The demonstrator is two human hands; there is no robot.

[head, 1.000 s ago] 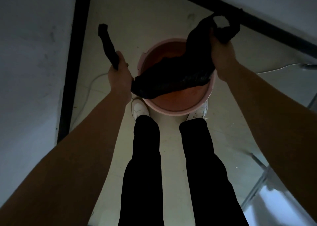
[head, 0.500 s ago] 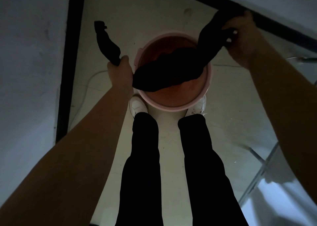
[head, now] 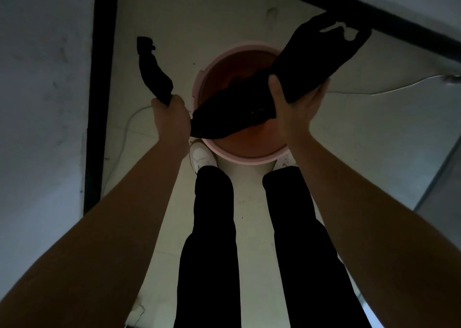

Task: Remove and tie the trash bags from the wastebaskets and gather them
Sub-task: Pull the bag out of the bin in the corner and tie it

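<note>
Both hands, left hand [head: 171, 118] and right hand [head: 294, 108], gripping crumpled black trash bag [head: 232, 110], round pink wastebasket [head: 249, 159]

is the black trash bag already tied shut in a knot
No: the black trash bag hangs untied over the pink wastebasket, its two ends held apart by the left hand and right hand.

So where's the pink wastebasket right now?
The pink wastebasket stands on the floor in the middle of the head view, just beyond the person's white shoes, under the black trash bag stretched between the left hand and right hand.
</note>
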